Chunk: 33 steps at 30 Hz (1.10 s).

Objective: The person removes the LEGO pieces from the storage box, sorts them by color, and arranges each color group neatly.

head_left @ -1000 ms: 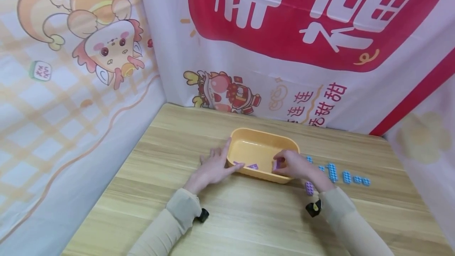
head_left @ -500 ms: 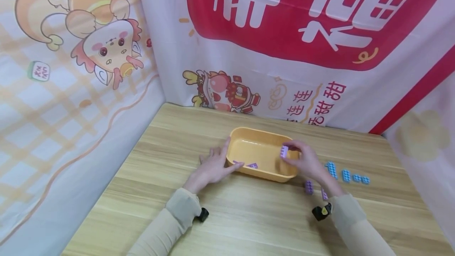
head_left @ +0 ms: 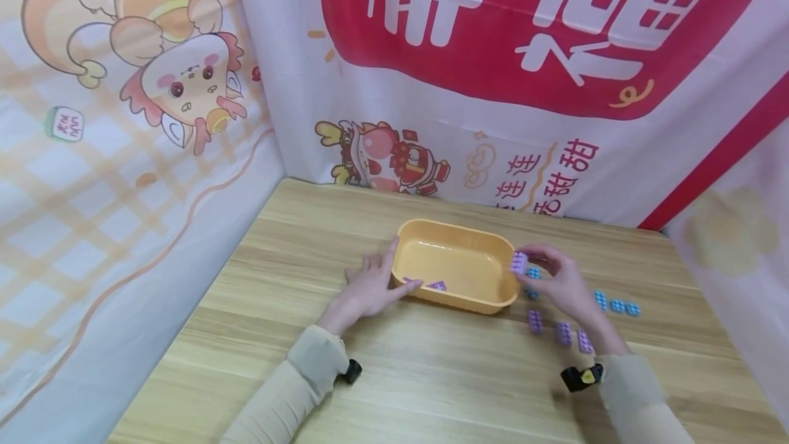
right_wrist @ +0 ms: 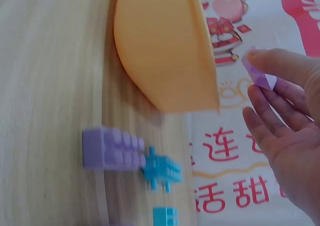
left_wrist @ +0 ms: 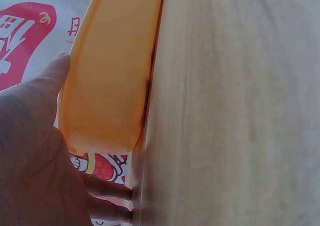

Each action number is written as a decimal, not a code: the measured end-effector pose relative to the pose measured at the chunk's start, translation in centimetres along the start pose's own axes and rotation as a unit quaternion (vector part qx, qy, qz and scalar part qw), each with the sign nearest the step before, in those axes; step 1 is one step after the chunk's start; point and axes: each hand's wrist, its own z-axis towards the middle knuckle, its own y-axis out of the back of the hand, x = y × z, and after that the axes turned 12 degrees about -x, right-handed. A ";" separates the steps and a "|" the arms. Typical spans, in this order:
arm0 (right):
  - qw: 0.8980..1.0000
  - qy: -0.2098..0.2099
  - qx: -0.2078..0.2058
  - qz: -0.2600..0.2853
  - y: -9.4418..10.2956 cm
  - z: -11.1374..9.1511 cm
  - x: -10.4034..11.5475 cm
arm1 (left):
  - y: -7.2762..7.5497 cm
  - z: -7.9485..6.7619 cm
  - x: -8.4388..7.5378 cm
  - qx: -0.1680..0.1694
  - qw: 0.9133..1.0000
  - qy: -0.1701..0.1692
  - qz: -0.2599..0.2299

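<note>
A yellow plastic tub (head_left: 459, 302) stands on the table, with purple toy building bricks (head_left: 437, 286) lying inside along its near side. My left hand (head_left: 368, 291) rests against the tub's left end, its fingers fairly straight and its thumb at the near rim. Just past the right end of the tub, my right hand (head_left: 566, 285) pinches a purple building brick (head_left: 519, 263) between thumb and fingers. The right wrist view shows this held brick (right_wrist: 259, 74) raised above the table. Below that hand lies a blue brick (head_left: 533, 284), partly covered by it.
Three purple bricks (head_left: 564, 334) lie on the table right of the tub, nearer me. Several blue bricks (head_left: 618, 305) form a row further right, partly hidden by my right arm. A printed cloth (head_left: 296, 88) hangs behind the wooden tabletop (head_left: 444, 375).
My right hand has lifted the purple brick out of the tub and carried it right, past the rim. More purple bricks on the table have come into sight. My left hand has stayed put.
</note>
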 end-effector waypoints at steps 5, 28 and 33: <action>0.999 -0.004 -0.011 0.049 1.7 -0.8 -0.9 | 0.0 0.0 0.0 0.001 1.000 -0.001 -0.001; 0.998 0.000 -0.065 0.004 6.8 -4.5 -4.3 | 0.2 -0.1 -0.3 0.002 1.000 -0.002 -0.002; 0.997 -0.024 -0.079 -0.011 8.0 -5.7 -5.4 | 0.2 -0.1 -0.2 0.003 1.000 -0.005 -0.002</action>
